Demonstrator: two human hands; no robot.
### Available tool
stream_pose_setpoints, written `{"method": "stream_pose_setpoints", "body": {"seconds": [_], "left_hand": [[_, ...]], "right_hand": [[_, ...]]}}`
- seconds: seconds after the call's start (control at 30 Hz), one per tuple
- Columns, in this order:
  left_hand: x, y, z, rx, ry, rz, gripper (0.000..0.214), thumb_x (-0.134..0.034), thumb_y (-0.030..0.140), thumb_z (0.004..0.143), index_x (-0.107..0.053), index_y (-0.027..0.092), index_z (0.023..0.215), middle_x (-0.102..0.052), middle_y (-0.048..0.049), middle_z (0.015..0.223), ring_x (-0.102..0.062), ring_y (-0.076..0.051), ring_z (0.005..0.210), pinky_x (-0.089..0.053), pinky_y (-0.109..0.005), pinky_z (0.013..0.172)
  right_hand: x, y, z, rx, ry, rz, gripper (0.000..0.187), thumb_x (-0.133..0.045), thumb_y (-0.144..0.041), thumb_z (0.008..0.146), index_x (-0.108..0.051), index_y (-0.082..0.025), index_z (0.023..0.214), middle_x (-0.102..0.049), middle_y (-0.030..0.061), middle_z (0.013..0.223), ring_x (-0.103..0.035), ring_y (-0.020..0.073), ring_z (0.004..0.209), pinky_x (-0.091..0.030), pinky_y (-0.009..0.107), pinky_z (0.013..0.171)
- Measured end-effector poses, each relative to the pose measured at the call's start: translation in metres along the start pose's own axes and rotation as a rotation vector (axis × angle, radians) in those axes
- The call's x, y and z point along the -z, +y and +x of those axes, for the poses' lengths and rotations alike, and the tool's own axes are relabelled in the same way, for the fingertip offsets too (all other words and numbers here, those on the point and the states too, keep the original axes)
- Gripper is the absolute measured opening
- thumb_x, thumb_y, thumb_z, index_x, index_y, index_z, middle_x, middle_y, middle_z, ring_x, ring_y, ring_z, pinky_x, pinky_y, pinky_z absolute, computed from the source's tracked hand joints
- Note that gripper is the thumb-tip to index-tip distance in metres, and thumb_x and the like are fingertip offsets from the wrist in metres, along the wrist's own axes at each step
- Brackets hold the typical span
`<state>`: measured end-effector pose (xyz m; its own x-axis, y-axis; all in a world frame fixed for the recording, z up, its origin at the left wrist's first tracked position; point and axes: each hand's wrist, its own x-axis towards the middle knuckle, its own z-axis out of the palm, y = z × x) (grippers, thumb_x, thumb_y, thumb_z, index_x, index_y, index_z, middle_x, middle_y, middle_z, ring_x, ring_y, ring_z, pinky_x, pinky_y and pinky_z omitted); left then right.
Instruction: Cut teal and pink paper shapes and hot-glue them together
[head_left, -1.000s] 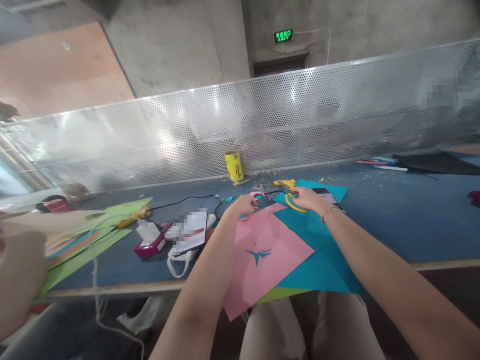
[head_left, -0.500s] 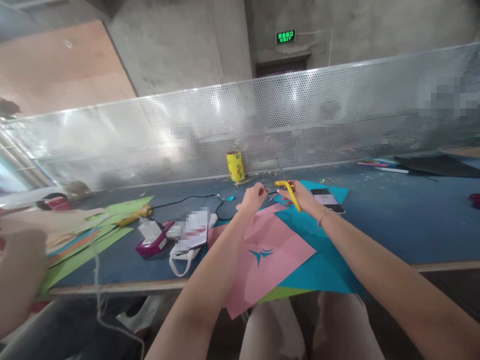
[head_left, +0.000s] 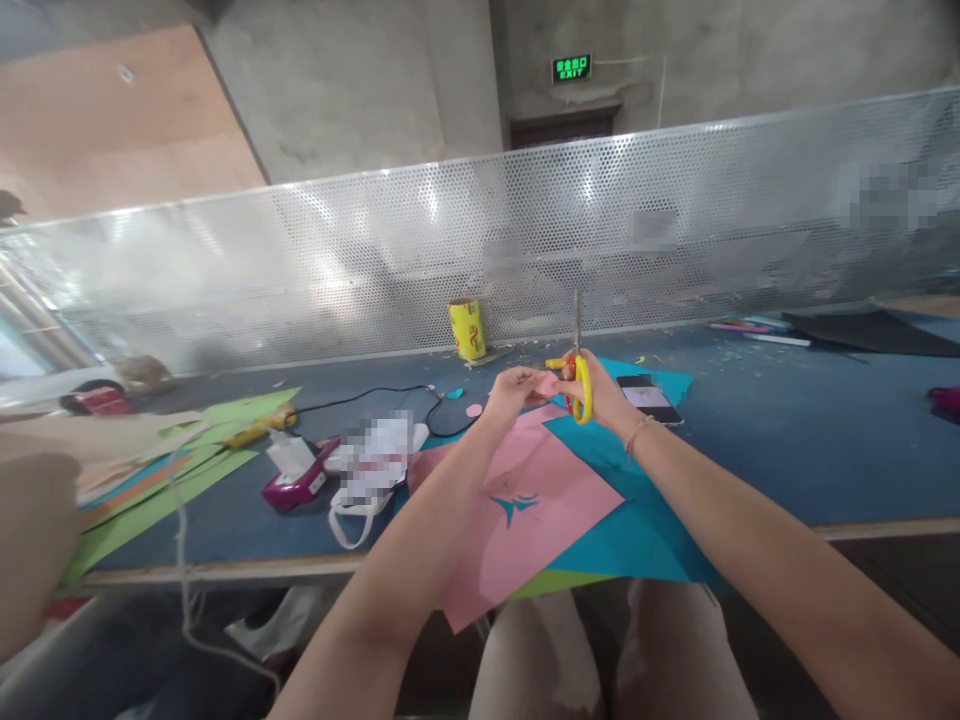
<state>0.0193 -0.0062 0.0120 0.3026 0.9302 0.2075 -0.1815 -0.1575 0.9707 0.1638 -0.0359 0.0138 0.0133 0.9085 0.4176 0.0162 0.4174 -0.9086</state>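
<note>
My right hand [head_left: 600,395] grips yellow-handled scissors [head_left: 578,370] with the blades pointing up. My left hand [head_left: 511,388] pinches a small pink paper piece [head_left: 547,384] right beside the scissors. Both hands hover above a pink paper sheet [head_left: 517,515] with a cut-out shape, which lies over a teal sheet [head_left: 637,510] on the blue table [head_left: 787,440]. A small pink scrap [head_left: 473,410] lies on the table left of my left hand.
A phone [head_left: 649,397] lies right of my hands. A yellow can [head_left: 467,329] stands by the perforated metal screen [head_left: 480,250]. A glue gun [head_left: 255,430], cable, magenta device [head_left: 294,485] and green sheets [head_left: 165,490] lie left. Another person's arm [head_left: 30,540] is at far left.
My right hand picked the scissors up off the table and turned the blades upward. My left hand rose with a pink piece and closed in beside the scissors.
</note>
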Motion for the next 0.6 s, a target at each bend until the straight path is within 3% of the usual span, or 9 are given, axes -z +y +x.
{"method": "stream_pose_setpoints", "body": {"seconds": [0.13,0.4,0.5,0.6], "left_hand": [[0.002,0.001,-0.002,0.090,-0.041,-0.103,0.017,-0.065,0.025,0.077,-0.059,0.010,0.073,-0.062,-0.0030,0.064,-0.061,-0.009,0.059,-0.051,-0.025,0.067],[-0.003,-0.002,-0.004,0.079,-0.075,-0.159,0.021,-0.075,0.011,0.061,-0.061,0.011,0.078,-0.065,-0.0034,0.076,-0.061,-0.009,0.069,-0.048,-0.025,0.075],[-0.003,-0.006,0.000,0.049,-0.006,-0.174,0.015,-0.072,0.017,0.066,-0.062,0.011,0.075,-0.063,-0.0024,0.070,-0.058,-0.007,0.062,-0.047,-0.025,0.073],[0.003,-0.006,0.008,-0.040,0.152,-0.143,0.013,-0.069,0.022,0.069,-0.062,0.012,0.072,-0.061,-0.0008,0.066,-0.054,-0.007,0.058,-0.047,-0.024,0.067]], "right_hand": [[0.000,-0.002,0.002,0.002,0.040,0.062,0.049,-0.073,-0.023,0.050,-0.040,-0.022,0.087,-0.042,-0.0083,0.069,-0.045,0.0081,0.057,-0.039,0.023,0.053],[0.002,0.001,0.005,-0.016,0.091,0.113,0.055,-0.078,-0.031,0.047,-0.040,-0.023,0.086,-0.043,-0.0078,0.067,-0.047,0.0093,0.057,-0.042,0.024,0.052],[0.003,-0.001,0.003,-0.043,0.046,0.081,0.054,-0.079,-0.035,0.050,-0.041,-0.024,0.086,-0.044,-0.0078,0.065,-0.047,0.0092,0.052,-0.042,0.023,0.048],[0.005,-0.001,-0.001,-0.138,-0.049,-0.025,0.042,-0.071,-0.049,0.064,-0.042,-0.023,0.080,-0.040,-0.0078,0.057,-0.040,0.0077,0.041,-0.033,0.021,0.038]]}}
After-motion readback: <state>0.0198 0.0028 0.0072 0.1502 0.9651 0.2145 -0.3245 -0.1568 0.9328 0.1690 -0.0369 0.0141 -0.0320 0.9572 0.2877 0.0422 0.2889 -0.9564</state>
